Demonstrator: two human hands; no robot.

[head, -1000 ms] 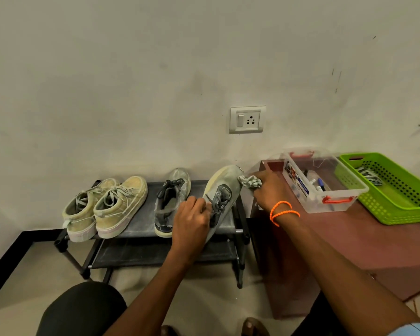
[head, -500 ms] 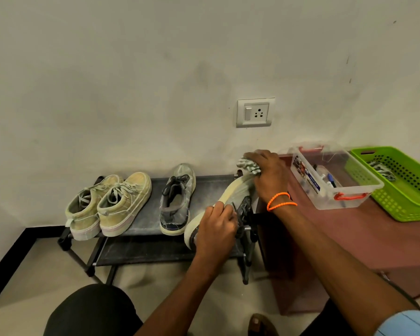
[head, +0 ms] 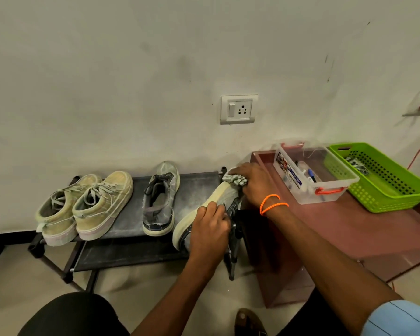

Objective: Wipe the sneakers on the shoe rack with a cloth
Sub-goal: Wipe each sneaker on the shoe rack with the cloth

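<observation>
Cloth (head: 235, 179) | unmoved at sneaker (head: 204, 209) toe | both hands' grips unchanged

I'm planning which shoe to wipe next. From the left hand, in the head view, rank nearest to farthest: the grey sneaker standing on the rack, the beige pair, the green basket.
From the left hand:
1. Grey sneaker, just to its left.
2. Beige pair, at the rack's left end.
3. Green basket, far right on the red table.
</observation>
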